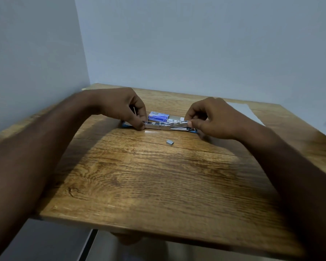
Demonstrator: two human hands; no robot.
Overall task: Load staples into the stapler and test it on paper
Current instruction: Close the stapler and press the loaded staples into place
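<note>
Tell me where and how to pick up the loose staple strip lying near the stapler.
Pinch the staple strip from above, across its long sides; it's a small low block lying flat on the table, apart from the stapler, with open wood all round.

The counter is brown wood grain, smooth, with a soft sheen near its middle. The stapler is bright bare metal with blue plastic at both ends. At its 12 o'clock the staple box is blue printed card. At 5 o'clock the strip of staples is dull grey metal. At 2 o'clock, the sheet of paper looks matt white.
</note>
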